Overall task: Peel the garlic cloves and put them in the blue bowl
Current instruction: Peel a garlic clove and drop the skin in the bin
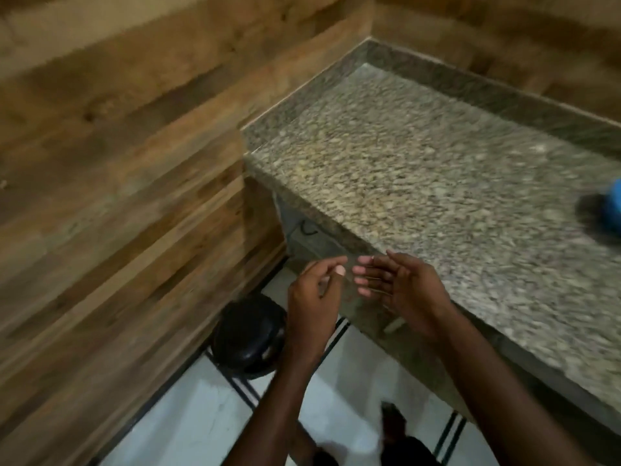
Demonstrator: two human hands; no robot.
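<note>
Both bare hands, left hand (pixel 314 290) and right hand (pixel 400 287), hover loose-fingered, each grip empty, off the speckled granite desk (pixel 420 169). No garlic shows; next means reaching toward the round blue bowl (pixel 613 205)

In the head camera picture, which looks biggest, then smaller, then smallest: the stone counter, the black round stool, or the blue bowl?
1. Stone counter
2. Black stool
3. Blue bowl: smallest as seen, but the picture's edge cuts it off and it is blurred, so its real size is unsure.
</note>
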